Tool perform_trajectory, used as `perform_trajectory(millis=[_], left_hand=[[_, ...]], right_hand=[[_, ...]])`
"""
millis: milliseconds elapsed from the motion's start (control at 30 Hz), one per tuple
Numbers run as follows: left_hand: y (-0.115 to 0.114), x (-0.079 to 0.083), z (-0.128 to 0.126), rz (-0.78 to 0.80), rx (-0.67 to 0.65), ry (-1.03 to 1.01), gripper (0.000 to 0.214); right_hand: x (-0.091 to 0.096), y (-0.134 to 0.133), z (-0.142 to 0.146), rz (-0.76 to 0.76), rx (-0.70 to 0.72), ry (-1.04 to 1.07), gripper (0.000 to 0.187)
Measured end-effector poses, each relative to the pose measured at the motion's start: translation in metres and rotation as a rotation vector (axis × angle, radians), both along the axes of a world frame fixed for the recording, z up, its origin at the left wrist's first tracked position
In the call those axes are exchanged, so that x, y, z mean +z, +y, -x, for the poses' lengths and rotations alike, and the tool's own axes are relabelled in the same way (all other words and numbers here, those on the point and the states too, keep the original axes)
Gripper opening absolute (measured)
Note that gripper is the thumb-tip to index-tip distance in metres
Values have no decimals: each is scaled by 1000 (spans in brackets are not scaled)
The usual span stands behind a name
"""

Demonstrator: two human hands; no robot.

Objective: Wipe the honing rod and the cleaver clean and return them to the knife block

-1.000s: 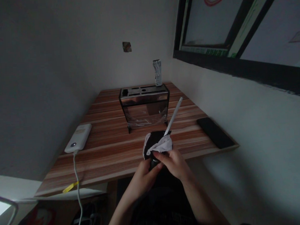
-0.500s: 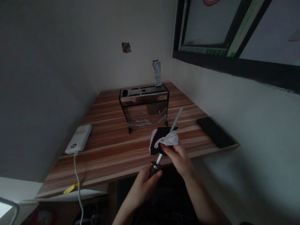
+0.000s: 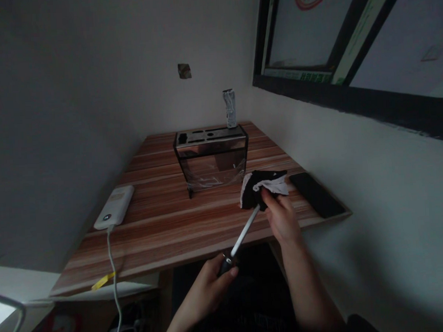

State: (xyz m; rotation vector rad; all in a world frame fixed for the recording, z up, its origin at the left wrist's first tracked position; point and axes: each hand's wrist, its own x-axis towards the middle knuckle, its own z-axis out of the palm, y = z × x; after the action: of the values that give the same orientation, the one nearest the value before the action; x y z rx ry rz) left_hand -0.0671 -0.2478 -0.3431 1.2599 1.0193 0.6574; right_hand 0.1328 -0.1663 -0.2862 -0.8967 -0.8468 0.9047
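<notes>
My left hand (image 3: 207, 289) is closed round the dark handle of a honing rod (image 3: 245, 232), just in front of the table's near edge. The pale, slim shaft slants up and away to the right. My right hand (image 3: 283, 222) pinches a black and white cloth (image 3: 251, 188) around the rod's far end, so the tip is hidden in the folds. Behind the cloth stands a knife block (image 3: 211, 154) with a slotted metal top and clear front, partly wrapped in plastic film.
On the wood-grain table (image 3: 153, 208) lie a white power bank (image 3: 115, 207) with a cable (image 3: 111, 259) at left and a black phone (image 3: 318, 195) at right. A narrow grey-white object (image 3: 230, 109) stands upright at the knife block's back right. Walls flank the table.
My right hand and the cloth have slid up the rod, away from the handle and to the right, covering the tip that showed before. My left hand has barely moved.
</notes>
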Motion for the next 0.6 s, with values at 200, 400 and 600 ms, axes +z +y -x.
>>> perform_trajectory(millis=[200, 400, 600], left_hand=[[-1, 1, -3, -17, 12, 18, 47], [6, 7, -7, 32, -2, -8, 46], [31, 28, -15, 8, 20, -38, 42]], right_hand=[[19, 18, -4, -83, -187, 126, 33], [25, 28, -2, -123, -147, 65, 36], [9, 23, 17, -19, -57, -105, 32]])
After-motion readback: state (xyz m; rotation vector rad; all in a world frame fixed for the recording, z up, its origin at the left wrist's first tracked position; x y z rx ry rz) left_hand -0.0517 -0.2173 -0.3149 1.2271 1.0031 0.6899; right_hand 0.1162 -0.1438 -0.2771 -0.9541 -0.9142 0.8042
